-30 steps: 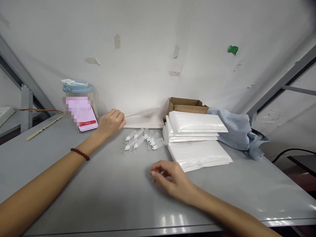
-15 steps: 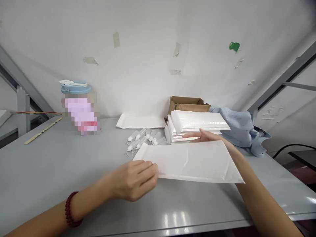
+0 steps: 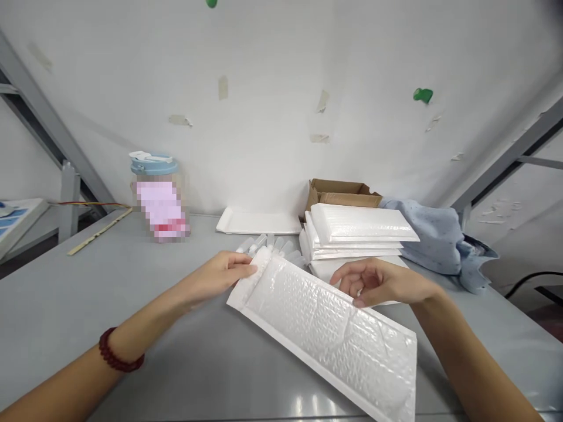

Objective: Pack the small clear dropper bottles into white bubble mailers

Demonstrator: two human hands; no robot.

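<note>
A white bubble mailer (image 3: pixel 325 328) hangs tilted over the table, its textured side facing me and its right end lower. My left hand (image 3: pixel 224 272) pinches its upper left corner, by the flap. At the mailer's upper edge is my right hand (image 3: pixel 382 281), with fingers loosely curled and apart and nothing between them; its thumb tip is at or very near the edge. Behind the mailer lie several small clear plastic bottles (image 3: pixel 288 249), partly covered by it. A stack of white bubble mailers (image 3: pixel 365 223) sits behind my right hand.
Another white mailer (image 3: pixel 264 223) lies against the wall. An open cardboard box (image 3: pixel 343 190) and a bluish cloth (image 3: pixel 431 234) are at the back right. At the back left stands a blue-lidded container (image 3: pixel 153 167), its body blurred; a thin strip (image 3: pixel 99 231) lies along the table's left edge.
The held mailer has turned from its smooth side to its bubbled side and tilted down to the right. My left hand shifted up to its corner; my right hand came from behind to its upper edge.
</note>
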